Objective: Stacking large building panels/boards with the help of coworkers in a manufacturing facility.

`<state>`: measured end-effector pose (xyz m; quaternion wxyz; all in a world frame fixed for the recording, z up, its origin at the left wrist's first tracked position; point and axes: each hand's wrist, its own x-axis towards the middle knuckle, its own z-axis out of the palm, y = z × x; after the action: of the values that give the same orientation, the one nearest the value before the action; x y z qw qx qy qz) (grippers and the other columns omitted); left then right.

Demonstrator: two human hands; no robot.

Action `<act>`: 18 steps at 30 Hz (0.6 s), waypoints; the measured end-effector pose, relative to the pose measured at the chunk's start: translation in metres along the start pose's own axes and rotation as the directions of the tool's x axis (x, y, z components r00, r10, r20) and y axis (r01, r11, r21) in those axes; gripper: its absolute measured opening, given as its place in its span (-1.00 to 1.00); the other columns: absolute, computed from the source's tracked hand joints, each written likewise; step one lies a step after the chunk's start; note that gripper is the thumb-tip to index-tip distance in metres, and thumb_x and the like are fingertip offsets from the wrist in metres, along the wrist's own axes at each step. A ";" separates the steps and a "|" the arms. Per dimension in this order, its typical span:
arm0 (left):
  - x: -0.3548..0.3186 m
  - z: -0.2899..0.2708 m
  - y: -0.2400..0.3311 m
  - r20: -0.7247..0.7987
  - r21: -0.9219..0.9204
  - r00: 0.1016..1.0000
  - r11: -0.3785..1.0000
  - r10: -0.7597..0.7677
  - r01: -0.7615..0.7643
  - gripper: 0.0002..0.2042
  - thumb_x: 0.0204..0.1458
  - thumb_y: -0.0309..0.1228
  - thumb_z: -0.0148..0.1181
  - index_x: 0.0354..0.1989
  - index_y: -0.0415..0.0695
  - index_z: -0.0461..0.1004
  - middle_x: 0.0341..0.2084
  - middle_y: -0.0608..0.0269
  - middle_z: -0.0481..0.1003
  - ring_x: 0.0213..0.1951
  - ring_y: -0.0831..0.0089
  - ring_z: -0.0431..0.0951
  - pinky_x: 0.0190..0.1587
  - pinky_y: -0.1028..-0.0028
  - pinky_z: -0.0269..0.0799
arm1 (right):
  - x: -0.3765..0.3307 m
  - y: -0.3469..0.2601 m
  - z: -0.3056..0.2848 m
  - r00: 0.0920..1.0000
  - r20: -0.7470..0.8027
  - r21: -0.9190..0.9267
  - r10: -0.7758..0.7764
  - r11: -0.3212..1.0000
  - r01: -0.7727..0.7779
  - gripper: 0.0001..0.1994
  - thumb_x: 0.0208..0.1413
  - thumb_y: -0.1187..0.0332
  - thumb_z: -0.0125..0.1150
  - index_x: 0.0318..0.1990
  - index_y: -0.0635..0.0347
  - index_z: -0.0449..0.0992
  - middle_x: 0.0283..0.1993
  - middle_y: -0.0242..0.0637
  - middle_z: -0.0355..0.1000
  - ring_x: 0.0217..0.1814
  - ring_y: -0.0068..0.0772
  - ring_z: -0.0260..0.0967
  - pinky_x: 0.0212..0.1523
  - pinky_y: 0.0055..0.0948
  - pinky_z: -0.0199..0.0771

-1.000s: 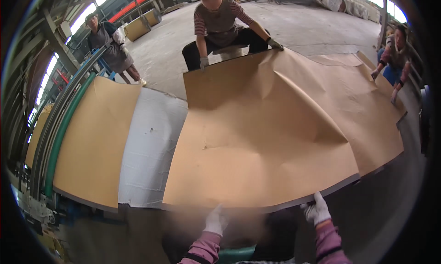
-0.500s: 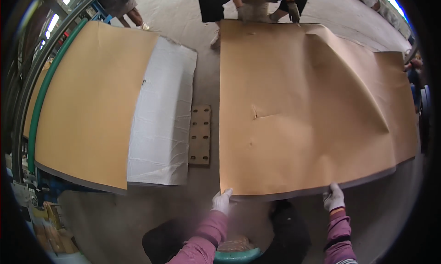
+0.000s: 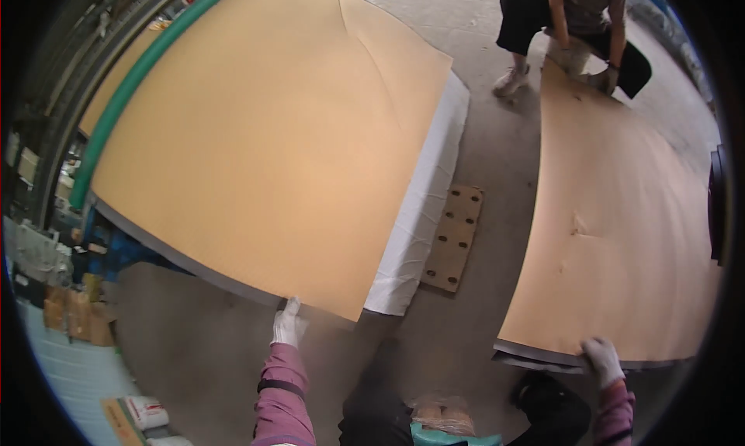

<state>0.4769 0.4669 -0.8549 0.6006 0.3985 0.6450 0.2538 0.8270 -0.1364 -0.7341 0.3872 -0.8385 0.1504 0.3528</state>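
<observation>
Broad tan sheet (image 3: 264, 151) lies at left, with a second tan sheet (image 3: 613, 229) apart at right and a white sheet (image 3: 423, 213) and holed brown board (image 3: 455, 252) showing between them, the gloved left hand (image 3: 288, 326) pinching the first's near edge, the gloved right hand (image 3: 602, 359) gripping the second's.

tan sheets (image 3: 279, 151): matt, paper-like | white sheet (image 3: 423, 217): wrinkled, matt | floor (image 3: 503, 155): dull, concrete-like | hands (image 3: 289, 324): cloth-gloved

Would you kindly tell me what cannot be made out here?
In the head view:
Left hand: partly hidden by the left brown sheet.
White sheet: left part under that sheet.
Right brown sheet: right end lost in the dark rim.
Upper-right co-worker: head cut off by top edge.
</observation>
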 end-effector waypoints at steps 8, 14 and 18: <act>-0.142 0.107 0.014 0.644 -0.241 0.765 0.942 -0.024 0.233 -0.88 0.09 -0.54 0.10 -0.19 -0.16 0.43 -0.20 0.21 0.47 -0.13 0.26 0.51 -0.07 0.07 0.54 | -0.110 -0.089 0.242 0.655 0.724 0.206 -0.217 0.974 0.095 -0.42 0.18 0.02 0.07 0.24 0.18 0.21 0.17 -0.16 0.30 0.19 -0.21 0.27 0.18 -0.25 0.27; -0.302 0.158 0.064 0.772 -0.290 0.615 0.951 0.163 0.111 -0.80 0.10 -0.46 0.15 -0.12 -0.24 0.46 -0.24 0.22 0.51 -0.16 0.36 0.53 -0.05 0.29 0.54 | -0.146 -0.181 0.181 0.876 0.298 0.913 -0.379 0.380 -0.147 -0.67 0.19 0.17 -0.01 0.02 0.15 0.38 -0.05 -0.25 0.45 -0.02 -0.27 0.42 -0.01 -0.29 0.47; -0.428 0.137 0.132 0.904 -0.341 0.364 0.890 0.223 0.302 -0.77 0.17 -0.27 0.07 -0.09 -0.11 0.40 -0.20 0.13 0.52 -0.13 0.17 0.55 -0.02 0.11 0.50 | -0.167 -0.210 0.043 0.655 0.009 0.559 -0.755 0.547 0.623 -0.73 0.13 0.11 0.05 -0.42 0.11 0.42 -0.51 -0.35 0.41 -0.58 -0.53 0.34 -0.63 -0.50 0.29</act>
<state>0.6212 0.1687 -0.5237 0.9384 0.3028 0.1233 0.1120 0.7991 0.0296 -0.5216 0.7169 -0.6432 -0.1562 0.2191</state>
